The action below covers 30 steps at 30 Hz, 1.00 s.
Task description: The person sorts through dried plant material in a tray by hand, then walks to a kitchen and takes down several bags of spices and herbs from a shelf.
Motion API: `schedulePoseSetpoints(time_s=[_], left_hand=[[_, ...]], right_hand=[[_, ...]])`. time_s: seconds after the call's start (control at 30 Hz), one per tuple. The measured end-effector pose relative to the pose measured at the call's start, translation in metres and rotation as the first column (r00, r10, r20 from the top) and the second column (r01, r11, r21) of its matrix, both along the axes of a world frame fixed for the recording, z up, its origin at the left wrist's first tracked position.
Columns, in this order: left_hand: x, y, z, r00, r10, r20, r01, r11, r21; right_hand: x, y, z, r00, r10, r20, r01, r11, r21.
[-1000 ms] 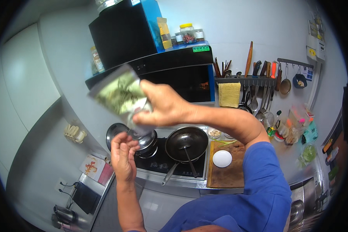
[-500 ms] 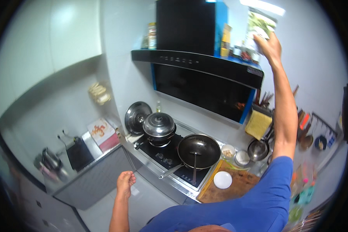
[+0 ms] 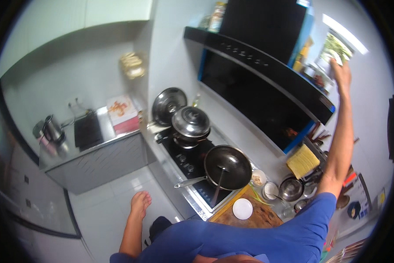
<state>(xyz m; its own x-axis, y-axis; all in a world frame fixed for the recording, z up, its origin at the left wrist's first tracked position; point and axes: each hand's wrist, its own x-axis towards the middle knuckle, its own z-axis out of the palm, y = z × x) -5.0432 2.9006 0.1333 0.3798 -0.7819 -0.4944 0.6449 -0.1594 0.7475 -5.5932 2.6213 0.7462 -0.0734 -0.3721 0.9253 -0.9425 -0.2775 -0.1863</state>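
My right hand (image 3: 340,72) is raised high at the right and grips the lower edge of a green-and-white plastic packet (image 3: 335,49). The packet is level with the top of the black range hood (image 3: 258,87), beside several jars (image 3: 308,65) standing there. My left hand (image 3: 140,202) hangs low beside my body with nothing in it, in front of the stove counter. Below the hood, a black wok (image 3: 227,166) with a utensil in it sits on the cooktop. A lidded steel pot (image 3: 190,122) stands behind it.
A wooden cutting board (image 3: 267,215) with a white dish (image 3: 242,208) lies right of the wok, with small bowls behind it. A loose lid (image 3: 168,104) leans on the wall. A side counter holds a kettle (image 3: 52,128) and a red-and-white box (image 3: 122,111).
My right hand has lifted the packet from in front of me up to the hood top. My left hand let go of it and dropped to my side.
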Motion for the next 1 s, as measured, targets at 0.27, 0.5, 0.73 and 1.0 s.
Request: schedulePoseSetpoints(time_s=[0.27, 0.5, 0.73, 1.0], left_hand=[[0.051, -0.058, -0.064, 0.986, -0.04, -0.164, 0.039, 0.999, -0.009], [0.131, -0.127, -0.077, 0.947, -0.319, 0.029, 0.319, 0.948, 0.022], [0.124, -0.164, 0.016, 0.969, -0.231, 0.089, 0.223, 0.971, 0.09], [0.127, -0.181, -0.057, 0.907, -0.331, -0.26, 0.373, 0.918, 0.133]], right_hand=[[0.033, -0.019, -0.015, 0.937, -0.349, 0.02, 0.349, 0.937, -0.001], [0.079, -0.007, -0.013, 0.848, -0.521, 0.092, 0.51, 0.851, 0.122], [0.075, -0.04, -0.009, 0.792, -0.609, 0.042, 0.606, 0.792, 0.066], [0.074, -0.076, -0.015, 0.736, -0.674, 0.06, 0.673, 0.739, 0.036]])
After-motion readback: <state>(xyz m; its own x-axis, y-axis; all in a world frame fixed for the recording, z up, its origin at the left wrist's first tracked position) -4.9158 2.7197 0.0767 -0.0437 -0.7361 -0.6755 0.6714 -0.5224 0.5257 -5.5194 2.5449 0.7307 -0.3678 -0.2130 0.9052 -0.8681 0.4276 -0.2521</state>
